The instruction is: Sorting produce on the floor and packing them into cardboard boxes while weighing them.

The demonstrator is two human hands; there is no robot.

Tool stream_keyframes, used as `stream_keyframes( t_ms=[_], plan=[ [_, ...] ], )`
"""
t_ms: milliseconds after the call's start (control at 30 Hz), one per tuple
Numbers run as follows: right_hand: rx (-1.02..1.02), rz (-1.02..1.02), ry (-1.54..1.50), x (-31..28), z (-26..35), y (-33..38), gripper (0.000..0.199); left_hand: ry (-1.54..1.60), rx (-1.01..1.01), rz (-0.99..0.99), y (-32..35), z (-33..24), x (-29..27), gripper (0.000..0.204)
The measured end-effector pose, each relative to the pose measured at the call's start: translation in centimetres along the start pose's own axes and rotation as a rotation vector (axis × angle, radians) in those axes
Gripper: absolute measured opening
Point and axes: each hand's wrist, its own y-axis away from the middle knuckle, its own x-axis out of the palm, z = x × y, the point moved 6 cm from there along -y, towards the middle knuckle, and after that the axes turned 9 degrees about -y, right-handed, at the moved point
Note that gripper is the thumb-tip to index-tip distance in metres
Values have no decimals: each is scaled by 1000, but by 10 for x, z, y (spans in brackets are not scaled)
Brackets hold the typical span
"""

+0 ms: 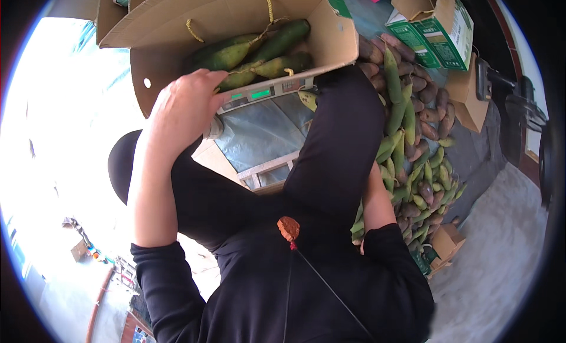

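Observation:
A cardboard box point(230, 15) with yellow rope handles stands in front of me, holding several long green radishes point(280, 42). My left hand point(188, 101) grips the box's near left edge, fingers over the rim and thumb lower, beside the lit green display of a digital scale point(259, 94) under the box. My right forearm point(377, 201) reaches down beside my right thigh toward the heap on the right. The thigh hides my right hand and whatever it touches. Nearest to that arm are green radishes point(392, 77) lying among reddish-brown root vegetables point(433, 116).
A green and white carton point(436, 30) stands behind the heap at the far right. A small open carton point(448, 245) lies at the heap's near end. Between my legs are a blue plastic sheet point(253, 142) and a pale frame point(271, 169). Dark cloth point(480, 148) covers floor on the right.

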Motion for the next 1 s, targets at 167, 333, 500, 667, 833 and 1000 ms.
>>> stream_keyframes(
  t_ms=[167, 333, 500, 667, 833, 1000],
  plan=[
    [179, -3, -168, 15, -1, 58, 32, -19, -9, -53, -3, 7, 2, 31],
    [358, -15, -344, -1, -13, 99, 32, -34, -29, -22, -10, 8, 4, 35],
    [540, -21, -520, -5, -27, 117, 32, -49, -88, 52, -14, 7, 5, 39],
    [468, -104, -328, -11, -12, 124, 31, -28, -53, -1, -14, 10, 10, 41],
    [303, -134, -237, -4, 57, 115, 30, -26, -46, -3, -4, 12, 4, 41],
    [66, -223, 419, -56, 38, 121, 25, 15, -1, -43, -12, 9, 7, 40]
  ],
)
